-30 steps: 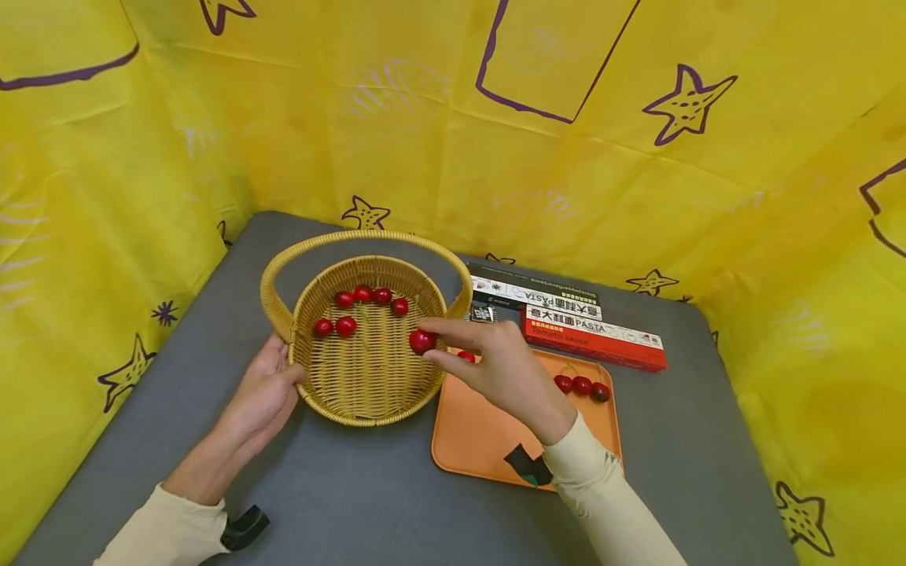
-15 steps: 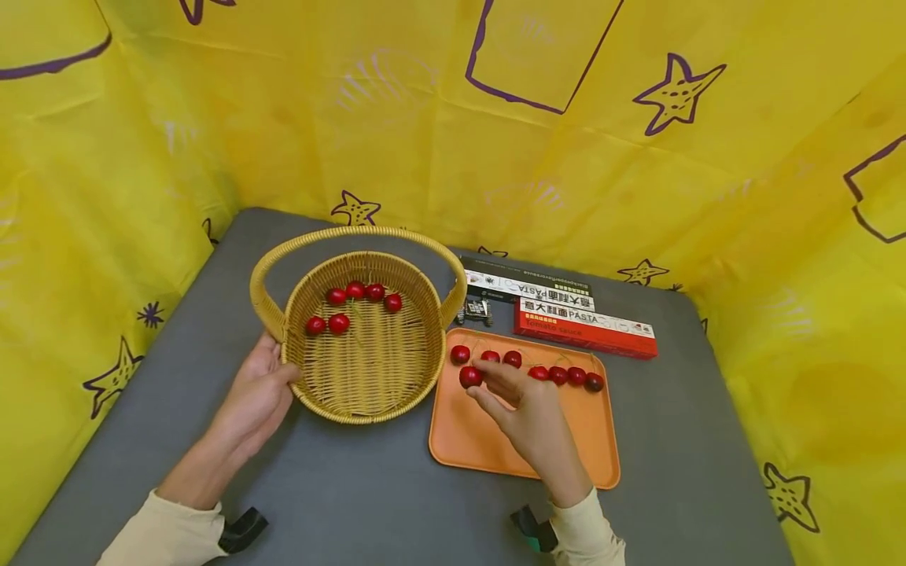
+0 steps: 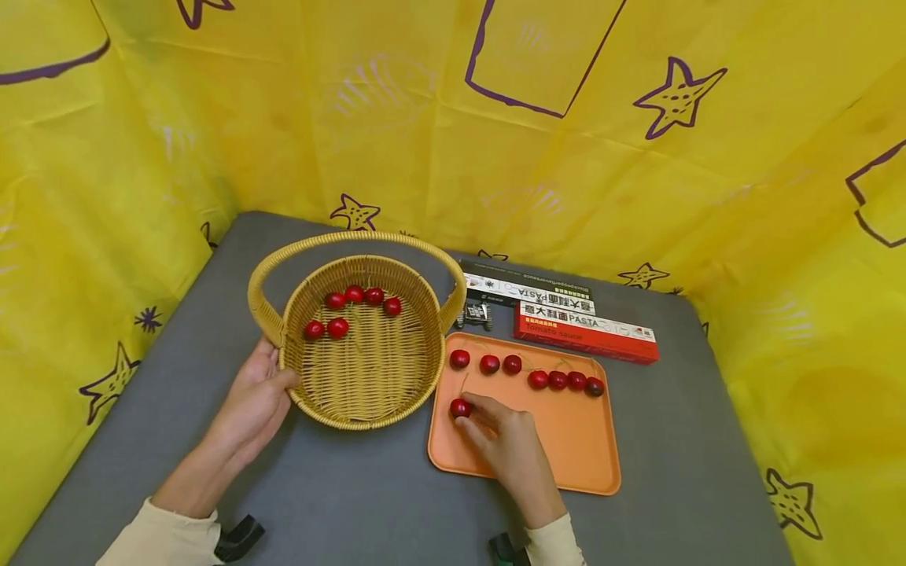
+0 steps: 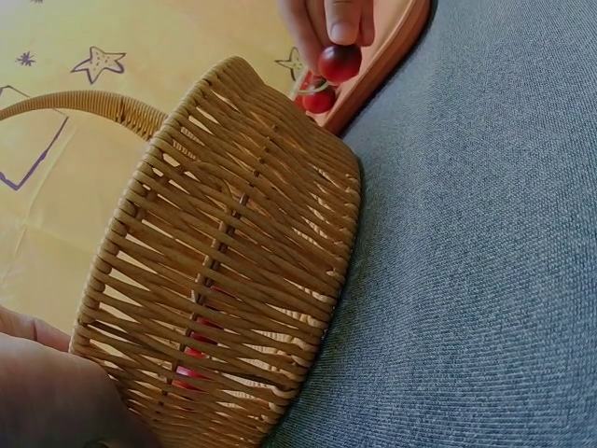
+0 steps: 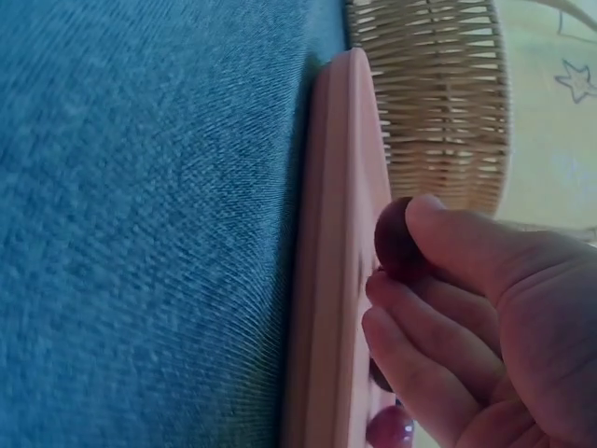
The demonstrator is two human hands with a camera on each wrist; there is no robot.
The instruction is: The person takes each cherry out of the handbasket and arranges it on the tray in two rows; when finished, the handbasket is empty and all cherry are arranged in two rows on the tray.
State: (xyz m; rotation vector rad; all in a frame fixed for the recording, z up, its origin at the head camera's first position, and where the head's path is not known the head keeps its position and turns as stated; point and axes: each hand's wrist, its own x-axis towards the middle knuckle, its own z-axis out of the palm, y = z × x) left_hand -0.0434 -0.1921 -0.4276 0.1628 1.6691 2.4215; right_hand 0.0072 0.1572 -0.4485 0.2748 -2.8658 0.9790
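Note:
My left hand (image 3: 255,397) grips the left rim of a round wicker basket (image 3: 368,369), thumb over the edge near the foot of its tall handle. Several red cherries (image 3: 338,328) lie in the basket's back left part. My right hand (image 3: 513,448) pinches one cherry (image 3: 460,408) between thumb and fingers, low over the left part of an orange tray (image 3: 559,440). The same pinched cherry (image 4: 340,63) shows in the left wrist view, and in the right wrist view the thumb (image 5: 457,233) presses on it. Along the tray's back half sit several more cherries (image 3: 557,380).
Behind the tray lie a red pasta box (image 3: 587,334) and a black-and-white pasta box (image 3: 531,287). A small dark toy-like object (image 3: 476,313) stands between basket and boxes. Yellow patterned cloth (image 3: 425,118) walls in the grey table (image 3: 340,495).
My right hand has carried the cherry from over the basket's right side to the tray, then lower and nearer to me. The left hand keeps its hold on the basket.

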